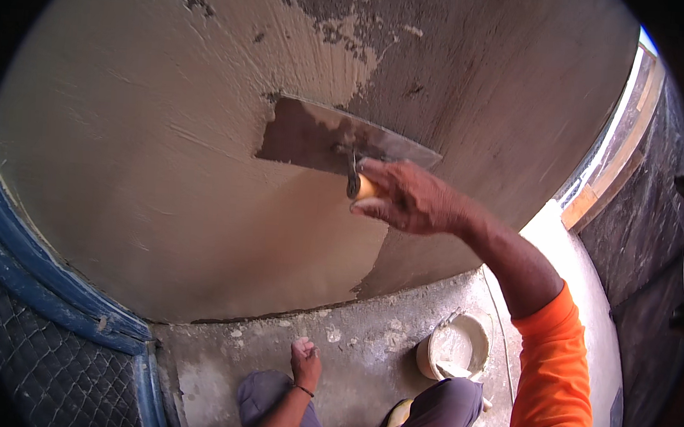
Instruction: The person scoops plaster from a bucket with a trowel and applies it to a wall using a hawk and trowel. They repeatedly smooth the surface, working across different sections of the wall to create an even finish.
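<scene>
My right hand (412, 196) grips the orange-yellow handle of a plastering trowel (303, 137). The long, flat blade lies against the wall (149, 162), and wet grey plaster darkens its left half. Smooth, light plaster covers the wall left of and below the blade; darker, rougher surface shows above it and to the right. Down by my left knee, my left hand (306, 365) is closed with its fingers curled, and nothing shows in it. A dark band circles that wrist.
A whitish bucket (459, 347) holding pale material and a tool stands on the concrete floor (223, 371) by my right knee. At the left are a blue frame (49, 266) and wire mesh (50, 368). Wooden strips (615, 160) and dark sheeting (639, 224) stand at the right.
</scene>
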`<state>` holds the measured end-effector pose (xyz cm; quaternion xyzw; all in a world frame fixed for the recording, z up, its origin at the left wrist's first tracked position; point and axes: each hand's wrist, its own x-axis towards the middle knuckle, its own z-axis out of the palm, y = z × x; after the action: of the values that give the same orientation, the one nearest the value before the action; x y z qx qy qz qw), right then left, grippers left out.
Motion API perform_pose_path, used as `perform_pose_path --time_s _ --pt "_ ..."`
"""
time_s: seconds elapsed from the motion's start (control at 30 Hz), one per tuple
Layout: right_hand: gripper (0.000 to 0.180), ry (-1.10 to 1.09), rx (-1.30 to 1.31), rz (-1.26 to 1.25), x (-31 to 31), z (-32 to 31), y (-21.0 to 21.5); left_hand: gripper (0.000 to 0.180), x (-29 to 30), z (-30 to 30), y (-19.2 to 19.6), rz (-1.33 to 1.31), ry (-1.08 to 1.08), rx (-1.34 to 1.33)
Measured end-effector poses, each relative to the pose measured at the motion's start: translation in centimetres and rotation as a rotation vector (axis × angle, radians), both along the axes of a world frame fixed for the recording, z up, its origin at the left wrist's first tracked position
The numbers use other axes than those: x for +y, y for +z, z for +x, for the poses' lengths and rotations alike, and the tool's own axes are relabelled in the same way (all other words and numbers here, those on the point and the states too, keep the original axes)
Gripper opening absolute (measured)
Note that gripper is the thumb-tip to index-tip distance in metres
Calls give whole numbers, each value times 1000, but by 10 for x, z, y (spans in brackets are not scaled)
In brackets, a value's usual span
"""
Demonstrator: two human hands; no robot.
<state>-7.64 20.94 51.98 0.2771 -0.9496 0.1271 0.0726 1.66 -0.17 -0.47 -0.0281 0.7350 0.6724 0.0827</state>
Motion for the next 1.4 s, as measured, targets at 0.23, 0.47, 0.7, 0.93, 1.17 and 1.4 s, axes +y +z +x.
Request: perform_pose_path --time_s 0.23,0.47,0.7,0.93,1.17,1.4 --pt "53 -58 -58 -198 -6 -4 92 37 -18 16 43 156 -194 -92" --pt "49 -233 408 -287 40 40 107 38 -2 18 160 563 -359 -24" --pt "40 -294 -257 -187 50 163 -127 46 48 58 258 752 -665 -242" --pt "36 -489 -456 -160 39 216 -259 40 97 90 182 876 -487 -940" --pt "34 -913 -248 -263 149 310 -286 26 104 70 130 602 -375 -740" --pt "38 -1182 -1042 161 219 407 -388 15 79 47 133 384 -417 -641"
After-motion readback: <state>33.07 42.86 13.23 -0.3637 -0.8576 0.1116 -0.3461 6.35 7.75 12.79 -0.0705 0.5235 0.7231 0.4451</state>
